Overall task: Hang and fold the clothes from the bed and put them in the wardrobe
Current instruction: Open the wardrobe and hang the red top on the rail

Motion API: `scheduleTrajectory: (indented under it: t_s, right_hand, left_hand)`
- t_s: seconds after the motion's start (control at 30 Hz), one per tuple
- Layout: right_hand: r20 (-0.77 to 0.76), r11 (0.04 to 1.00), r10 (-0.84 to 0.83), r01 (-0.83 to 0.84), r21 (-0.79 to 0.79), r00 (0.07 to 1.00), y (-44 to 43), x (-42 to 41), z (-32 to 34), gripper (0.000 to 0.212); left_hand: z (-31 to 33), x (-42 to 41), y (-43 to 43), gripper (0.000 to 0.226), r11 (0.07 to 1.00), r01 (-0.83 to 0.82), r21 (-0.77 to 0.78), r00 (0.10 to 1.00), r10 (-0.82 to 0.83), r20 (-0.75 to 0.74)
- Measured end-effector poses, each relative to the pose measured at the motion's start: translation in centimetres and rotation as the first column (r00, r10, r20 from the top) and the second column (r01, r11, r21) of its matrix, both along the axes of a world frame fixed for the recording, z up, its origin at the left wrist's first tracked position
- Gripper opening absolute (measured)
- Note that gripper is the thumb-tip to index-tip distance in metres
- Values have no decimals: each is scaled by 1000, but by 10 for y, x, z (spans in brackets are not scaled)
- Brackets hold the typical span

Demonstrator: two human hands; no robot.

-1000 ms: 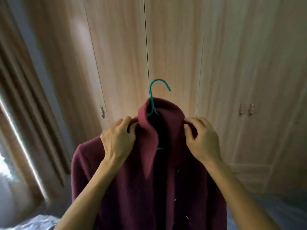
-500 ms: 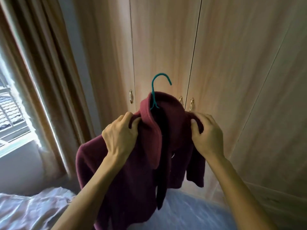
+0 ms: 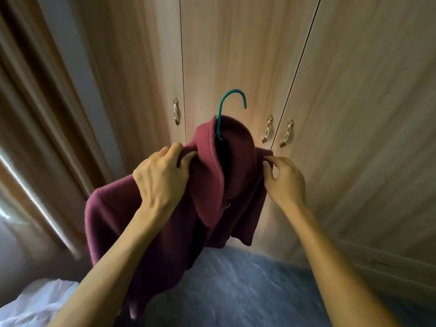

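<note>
Nearest to the person lies the bed, with a crumpled white sheet (image 3: pixel 35 300) at the low left and a blue-grey bedcover (image 3: pixel 236 289) under the arms. Above it, a dark red fleece jacket with a wide collar (image 3: pixel 236 166) is held up in the air on a thin teal wire hanger (image 3: pixel 232 100), whose hook comes out of the collar. The left hand (image 3: pixel 162 178) grips the jacket at the shoulder on its own side, fingers curled deep into the cloth. The right hand (image 3: pixel 285 182) holds only the edge of the other shoulder, pinched between thumb and fingertip; its other fingers are loose.

The jacket looks thick, soft and rather heavy for such a thin hanger. It sags lower on the left and could probably slide off. It seems best to take it by the hook, or by both shoulders where the hanger supports the cloth, not by a loose sleeve.

Behind stands the light wooden wardrobe (image 3: pixel 236 55), its doors closed, with small brass handles (image 3: pixel 266 129). One hand must become free to open it. At the far left hangs a brown curtain (image 3: pixel 35 114).
</note>
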State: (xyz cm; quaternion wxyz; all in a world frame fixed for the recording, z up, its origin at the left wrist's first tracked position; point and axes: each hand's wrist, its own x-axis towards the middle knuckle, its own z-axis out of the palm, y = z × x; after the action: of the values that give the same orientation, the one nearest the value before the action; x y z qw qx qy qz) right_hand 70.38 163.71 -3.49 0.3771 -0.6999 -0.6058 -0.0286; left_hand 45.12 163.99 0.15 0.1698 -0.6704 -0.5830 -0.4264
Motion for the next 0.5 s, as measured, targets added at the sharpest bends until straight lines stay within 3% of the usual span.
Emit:
scheduleTrajectory:
  t_s: [0.3, 0.5]
  right_hand:
    - [109, 955, -260, 273, -119, 959, 89, 63, -25, 33]
    - [125, 930, -328, 343, -135, 936, 167, 119, -29, 35]
  left_hand:
    - [-15, 36, 73, 32, 996, 86, -35, 996, -87, -18]
    - [-18, 77, 130, 35, 990, 128, -54, 987, -133, -90]
